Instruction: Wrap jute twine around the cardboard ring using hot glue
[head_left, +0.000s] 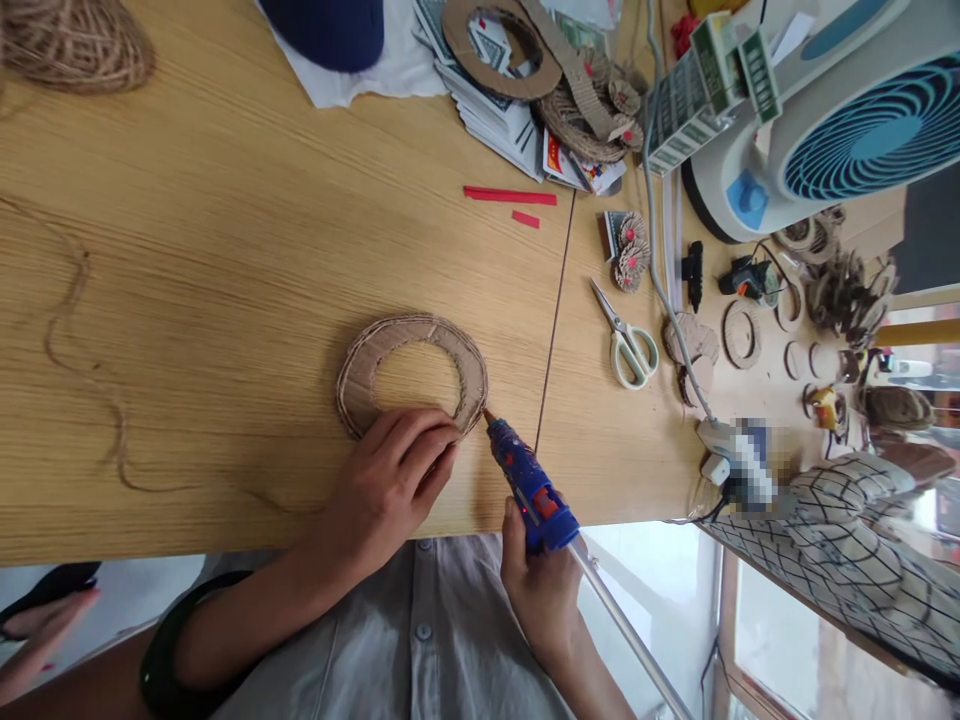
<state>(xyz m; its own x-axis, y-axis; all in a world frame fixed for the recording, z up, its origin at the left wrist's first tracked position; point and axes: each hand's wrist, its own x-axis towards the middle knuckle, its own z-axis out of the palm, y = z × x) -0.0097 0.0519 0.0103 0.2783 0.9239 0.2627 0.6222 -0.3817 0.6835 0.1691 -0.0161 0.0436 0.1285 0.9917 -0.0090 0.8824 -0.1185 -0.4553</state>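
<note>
We see a flat cardboard ring (pixel 361 380) lying on the wooden table (pixel 225 250), close to its near edge and right in front of the person. Its rim looks layered, with a line of cord running round the outside. The left hand (pixel 397 485) rests over the near side of the ring, its fingers bent and held close together; the thumb is hidden from us, so we cannot be sure whether it pinches the cardboard or only presses it down. The right hand (pixel 546 595) is closed round the handle of a blue glue gun (pixel 534 482), the thumb lying along its side. We find the nozzle right at the ring's outer edge, on the right, while a long pale glue stick (pixel 634 632) juts from the back of the gun. To the left, a thin strand of twine (pixel 120 430) wanders over the wood towards the left forearm. Past a seam in the tabletop, we notice scissors (pixel 630 350) with pale handles, well apart from the ring. Farther off lie two red strips (pixel 510 196), one longer than the other.
</note>
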